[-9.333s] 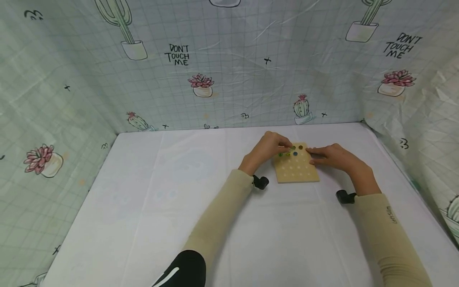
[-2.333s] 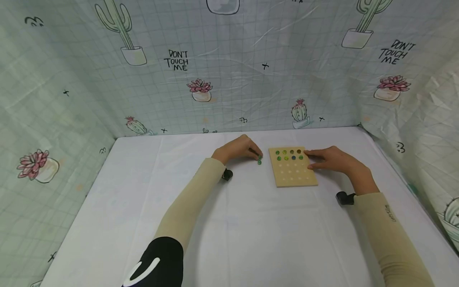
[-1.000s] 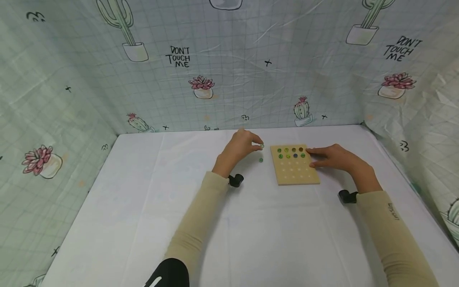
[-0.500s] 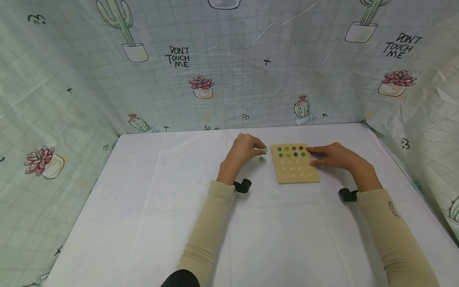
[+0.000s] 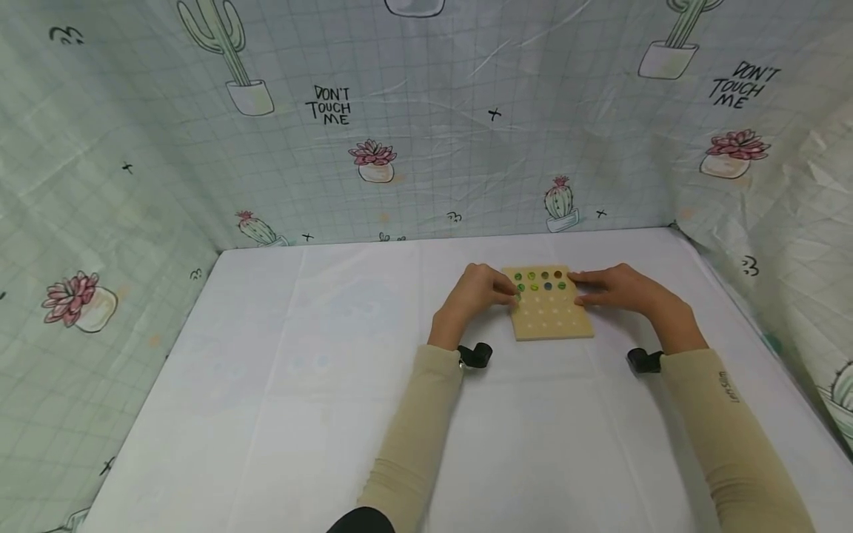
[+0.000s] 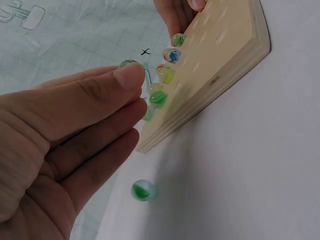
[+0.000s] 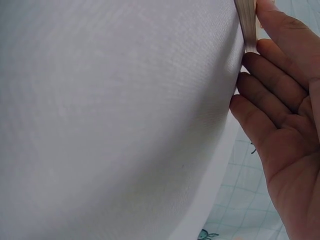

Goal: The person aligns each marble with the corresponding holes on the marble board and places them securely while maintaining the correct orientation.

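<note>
My left hand (image 5: 472, 296) is at the left edge of a wooden board (image 5: 553, 322) with rows of round hollows. Between thumb and fingertips it pinches a marble (image 6: 131, 64), mostly covered in the left wrist view. Glass marbles, among them a blue one (image 5: 548, 286) and a yellow one (image 5: 534, 286), fill the board's two far rows; the near rows show bare hollows. Another green-and-clear marble (image 6: 143, 190) lies on the table below my left fingers, hidden in the head view. With fairly straight fingers, my right hand (image 5: 623, 289) touches the board's right edge.
A white cloth (image 5: 320, 385) covers the table. Behind and at both sides hangs a cactus-print curtain (image 5: 426, 133). Each wrist carries a small black camera, the left camera (image 5: 476, 355) close to the board's near left corner.
Since the earliest frame, more marbles sit in the second row. My left hand picked up one of two green marbles beside the board and carried it right to the board's left edge. My right hand stayed.
</note>
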Motion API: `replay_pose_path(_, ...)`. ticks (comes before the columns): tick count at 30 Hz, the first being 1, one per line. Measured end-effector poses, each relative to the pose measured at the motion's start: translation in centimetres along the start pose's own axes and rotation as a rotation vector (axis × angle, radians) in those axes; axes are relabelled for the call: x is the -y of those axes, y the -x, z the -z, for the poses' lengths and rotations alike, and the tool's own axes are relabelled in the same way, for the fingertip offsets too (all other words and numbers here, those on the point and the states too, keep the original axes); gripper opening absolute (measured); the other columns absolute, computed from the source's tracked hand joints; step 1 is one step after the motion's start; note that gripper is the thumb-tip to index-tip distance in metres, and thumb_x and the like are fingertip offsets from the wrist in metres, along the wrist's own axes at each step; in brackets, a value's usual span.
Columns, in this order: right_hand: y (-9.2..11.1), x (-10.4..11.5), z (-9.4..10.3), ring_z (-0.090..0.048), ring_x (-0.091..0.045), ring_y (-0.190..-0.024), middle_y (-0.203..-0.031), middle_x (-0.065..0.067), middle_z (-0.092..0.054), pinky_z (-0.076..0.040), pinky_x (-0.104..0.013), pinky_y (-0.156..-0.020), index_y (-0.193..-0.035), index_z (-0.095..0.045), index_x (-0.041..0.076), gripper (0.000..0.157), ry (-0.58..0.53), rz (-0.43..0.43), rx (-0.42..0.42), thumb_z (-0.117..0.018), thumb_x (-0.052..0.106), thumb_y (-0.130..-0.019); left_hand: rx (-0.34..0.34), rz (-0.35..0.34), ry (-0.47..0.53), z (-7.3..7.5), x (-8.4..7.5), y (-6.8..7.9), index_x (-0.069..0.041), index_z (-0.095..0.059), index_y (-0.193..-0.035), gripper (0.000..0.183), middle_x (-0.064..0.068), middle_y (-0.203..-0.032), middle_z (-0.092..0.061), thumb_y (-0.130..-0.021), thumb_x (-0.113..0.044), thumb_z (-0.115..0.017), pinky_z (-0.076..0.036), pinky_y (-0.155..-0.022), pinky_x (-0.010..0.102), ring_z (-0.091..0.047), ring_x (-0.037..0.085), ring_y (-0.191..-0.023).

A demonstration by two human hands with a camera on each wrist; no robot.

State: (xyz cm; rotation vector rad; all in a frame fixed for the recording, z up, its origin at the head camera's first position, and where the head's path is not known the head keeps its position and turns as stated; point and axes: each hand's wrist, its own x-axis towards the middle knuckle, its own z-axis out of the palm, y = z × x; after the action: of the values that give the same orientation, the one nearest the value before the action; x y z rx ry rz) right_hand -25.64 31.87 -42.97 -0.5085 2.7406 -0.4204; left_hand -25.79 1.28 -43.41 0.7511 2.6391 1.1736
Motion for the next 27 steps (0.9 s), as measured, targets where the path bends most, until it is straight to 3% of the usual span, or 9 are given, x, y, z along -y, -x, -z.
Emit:
replay_pose_path(7,0.0,0.0,-0.1,-0.046,-0.049,-0.135,-0.148,-0.022,-0.05,-0.038,-0.065,-0.108,-0.148,-0.052,0.011,0.068,0.008,0.011,-0.008,-0.07,0.048,-0.094,-0.013,-0.015,0.012,-0.8,0.3,-0.8,-0.015,-0.084,-0.097,0.017,-0.007,-0.094,-0.079,-0.08,-0.016,-0.087,-0.051,-0.082,0.013,-0.069,0.004,-0.093)
replay_pose_path(16,0.1,0.5,0.1,-0.043,-0.05,-0.137,-0.149,-0.022,-0.049,-0.036,-0.066,-0.11,-0.149,-0.051,0.01,0.069,0.008,-0.01,-0.001,-0.07,0.048,-0.094,-0.022,0.048,-0.03,-1.7,0.4,-1.2,-0.017,-0.083,-0.098,0.019,-0.008,-0.096,-0.078,-0.08,-0.016,-0.087,-0.052,-0.092,0.02,-0.068,0.009,-0.104)
replay_pose_path(27,0.1,0.4,0.0,-0.044,-0.05,-0.136,-0.149,-0.022,-0.049,-0.036,-0.065,-0.11,-0.149,-0.051,0.009,0.068,0.005,-0.008,-0.003,-0.07,0.046,-0.095,-0.085,0.12,-0.039,-2.6,-0.5,-1.3,-0.014,-0.083,-0.097,0.02,-0.004,-0.091,-0.079,-0.079,-0.014,-0.088,-0.054,-0.084,0.018,-0.07,0.008,-0.093)
